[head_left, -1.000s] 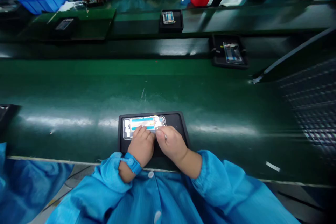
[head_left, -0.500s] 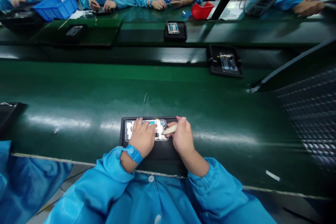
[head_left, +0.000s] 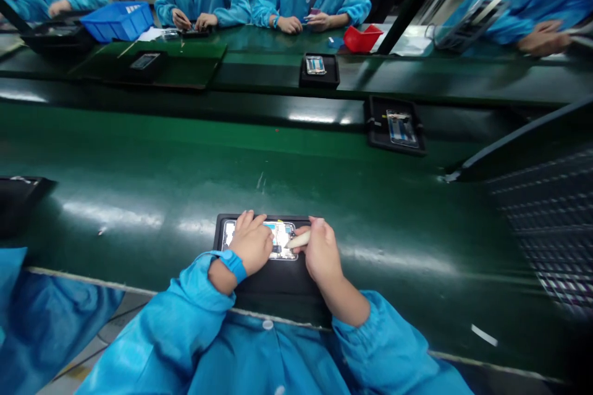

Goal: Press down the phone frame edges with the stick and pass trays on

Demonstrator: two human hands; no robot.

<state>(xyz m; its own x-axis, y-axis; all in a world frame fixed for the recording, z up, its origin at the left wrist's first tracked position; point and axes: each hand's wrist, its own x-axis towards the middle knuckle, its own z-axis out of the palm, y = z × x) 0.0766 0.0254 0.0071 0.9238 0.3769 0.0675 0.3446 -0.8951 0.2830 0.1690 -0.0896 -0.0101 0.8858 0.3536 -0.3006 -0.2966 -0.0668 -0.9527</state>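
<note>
An opened phone (head_left: 281, 236), its inner parts showing, lies in a black tray (head_left: 282, 287) close to the table's front edge. My left hand (head_left: 252, 245) rests across the left and middle of the phone with its fingers stretched out, covering part of it. In my right hand (head_left: 323, 253) is a pale, pen-like tool (head_left: 300, 239), gripped in closed fingers. The tool's tip points left and reaches the phone's right part; whether it touches is too small to tell.
A conveyor strip beyond the green table (head_left: 185, 160) carries another black tray (head_left: 396, 126) with an opened phone. Farther off are a red bin (head_left: 362, 39), a blue crate (head_left: 118, 21) and several co-workers in blue. A dark perforated panel (head_left: 546, 210) stands at right.
The whole view has shifted, so things sit lower in the picture. My left hand has drawn its fingers slightly leftward on the phone; the tool stays at the phone's right part.
</note>
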